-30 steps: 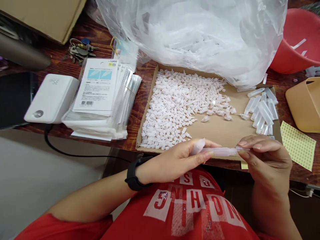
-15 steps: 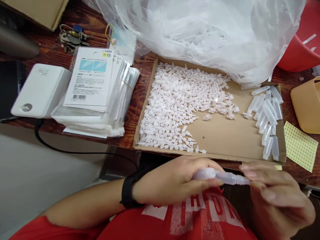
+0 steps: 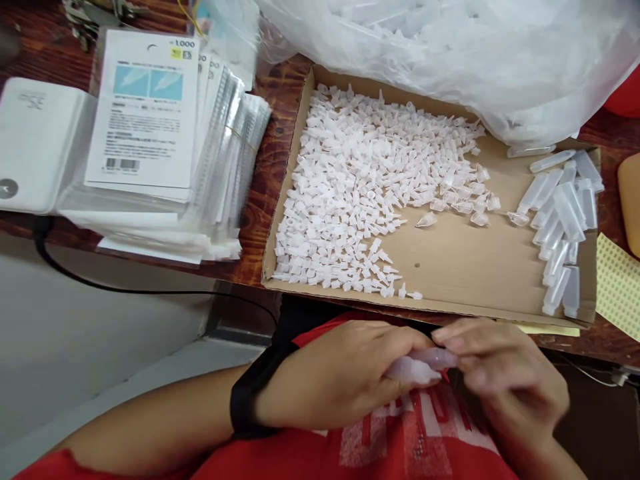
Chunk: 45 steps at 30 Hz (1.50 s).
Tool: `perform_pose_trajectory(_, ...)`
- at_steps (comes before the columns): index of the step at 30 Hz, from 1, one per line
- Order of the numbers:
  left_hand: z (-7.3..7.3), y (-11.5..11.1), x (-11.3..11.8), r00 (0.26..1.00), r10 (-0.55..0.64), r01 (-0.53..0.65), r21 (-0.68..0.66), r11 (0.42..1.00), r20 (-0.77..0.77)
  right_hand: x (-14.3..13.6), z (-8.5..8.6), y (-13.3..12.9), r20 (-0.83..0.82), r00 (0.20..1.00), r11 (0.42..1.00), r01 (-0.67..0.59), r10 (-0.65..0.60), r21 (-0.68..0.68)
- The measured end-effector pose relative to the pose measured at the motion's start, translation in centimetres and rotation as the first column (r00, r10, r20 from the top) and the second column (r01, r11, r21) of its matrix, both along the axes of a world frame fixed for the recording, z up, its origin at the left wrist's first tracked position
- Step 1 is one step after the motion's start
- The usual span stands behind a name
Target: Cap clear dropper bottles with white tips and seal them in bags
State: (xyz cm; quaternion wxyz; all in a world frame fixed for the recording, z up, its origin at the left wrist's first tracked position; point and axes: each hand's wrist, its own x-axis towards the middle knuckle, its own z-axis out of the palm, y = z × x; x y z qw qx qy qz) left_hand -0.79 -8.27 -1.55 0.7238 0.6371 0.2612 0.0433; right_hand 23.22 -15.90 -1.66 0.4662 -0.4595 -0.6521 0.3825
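Note:
My left hand [image 3: 345, 373], with a black band at its wrist, is closed around small translucent plastic tubes [image 3: 413, 370] in front of the red shirt. The fingers of my right hand [image 3: 505, 367] are pinched at the right end of one tube. Just beyond both hands lies a shallow cardboard tray [image 3: 465, 267]. A wide heap of small white nozzle tips [image 3: 340, 193] covers its left part. Several clear caps [image 3: 465, 197] lie near its middle, and loose translucent tubes [image 3: 565, 207] are piled at its right end.
A large clear plastic bag [image 3: 450, 60] bulges over the tray's back edge. To the left are a stack of printed cards in sleeves [image 3: 145, 120], a white power bank [image 3: 40, 147] with a black cable, and keys [image 3: 95, 17]. A yellow dotted sheet [image 3: 617, 287] lies at right.
My right hand has moved left, closer to my left hand, and less of the held tube shows between them. The view has shifted, so the tray appears slightly larger.

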Motion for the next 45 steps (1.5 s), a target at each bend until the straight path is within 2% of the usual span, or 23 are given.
perform_pose_trajectory(1, 0.1, 0.3, -0.1, 0.999, 0.035, -0.039, -0.133, 0.99, -0.033, 0.1, 0.0, 0.7, -0.014, 1.0, 0.998, 0.014, -0.015, -0.068)
perform_pose_trajectory(2, 0.2, 0.7, -0.2, 0.994, 0.097, -0.105, -0.29, 0.951, -0.044, 0.1, -0.1, 1.3, -0.015, 0.998, 0.989, 0.059, -0.061, -0.133)
perform_pose_trajectory(3, 0.3, 1.2, -0.2, 0.982, 0.188, -0.184, -0.449, 0.874, -0.036, 0.2, -0.2, 1.9, 0.001, 0.991, 0.974, 0.132, -0.134, -0.182)
perform_pose_trajectory(5, 0.3, 2.3, -0.3, 0.908, 0.418, -0.278, -0.708, 0.649, 0.026, 0.1, -0.4, 2.8, 0.057, 0.955, 0.931, 0.295, -0.29, -0.214)
perform_pose_trajectory(7, 0.3, 3.3, -0.4, 0.795, 0.602, -0.263, -0.85, 0.457, 0.078, 0.0, -0.7, 3.5, 0.093, 0.908, 0.884, 0.418, -0.408, -0.209)
perform_pose_trajectory(9, 0.3, 4.1, -0.5, 0.716, 0.692, -0.223, -0.911, 0.347, 0.089, 0.0, -1.1, 3.9, 0.126, 0.886, 0.863, 0.464, -0.447, -0.202)
perform_pose_trajectory(12, 0.4, 4.7, -0.4, 0.684, 0.727, -0.207, -0.94, 0.272, 0.06, 0.6, -1.8, 4.3, 0.231, 0.895, 0.89, 0.423, -0.381, -0.173)
perform_pose_trajectory(17, 0.6, 4.7, 0.0, 0.69, 0.723, -0.261, -0.938, 0.229, -0.015, 2.1, -1.9, 5.4, 0.455, 0.862, 0.963, 0.269, -0.224, -0.034)
perform_pose_trajectory(22, 0.7, 4.7, -0.2, 0.674, 0.738, -0.299, -0.927, 0.226, -0.037, 2.9, -1.6, 6.5, 0.64, 0.753, 0.986, 0.157, -0.157, 0.058)
perform_pose_trajectory(25, 0.6, 4.6, -0.4, 0.614, 0.788, -0.386, -0.892, 0.236, -0.058, 3.0, -1.8, 6.7, 0.709, 0.705, 1.0, 0.015, -0.02, 0.013)
perform_pose_trajectory(28, 0.5, 4.3, -0.6, 0.595, 0.802, -0.452, -0.849, 0.272, -0.06, 2.9, -1.9, 6.9, 0.721, 0.692, 0.999, -0.047, 0.044, -0.016)
perform_pose_trajectory(30, 0.3, 4.0, -0.7, 0.625, 0.779, -0.476, -0.808, 0.346, -0.034, 3.0, -1.7, 7.4, 0.735, 0.678, 0.999, -0.049, 0.019, 0.019)
perform_pose_trajectory(33, 0.0, 3.6, -0.7, 0.712, 0.7, -0.456, -0.722, 0.521, 0.056, 3.0, -1.4, 8.9, 0.77, 0.637, 0.989, -0.087, -0.037, 0.119)
perform_pose_trajectory(36, -0.2, 3.4, -0.5, 0.814, 0.57, -0.379, -0.638, 0.67, 0.115, 2.6, -1.2, 10.9, 0.832, 0.555, 0.952, -0.252, -0.005, 0.173)
perform_pose_trajectory(39, 0.1, 3.4, -0.3, 0.883, 0.45, -0.296, -0.585, 0.755, 0.135, 2.1, -1.7, 12.4, 0.898, 0.434, 0.922, -0.373, 0.076, 0.103)
perform_pose_trajectory(41, 0.4, 3.5, -0.4, 0.909, 0.397, -0.264, -0.562, 0.784, 0.126, 1.9, -2.1, 12.8, 0.908, 0.405, 0.932, -0.359, 0.108, 0.05)
perform_pose_trajectory(43, 0.8, 3.6, -0.5, 0.934, 0.347, -0.25, -0.532, 0.809, 0.088, 1.9, -2.2, 12.7, 0.874, 0.477, 0.958, -0.283, 0.092, 0.053)
perform_pose_trajectory(45, 1.1, 3.8, -0.8, 0.962, 0.265, -0.201, -0.495, 0.845, 0.061, 2.0, -1.8, 12.2, 0.762, 0.644, 0.986, -0.156, 0.058, 0.057)
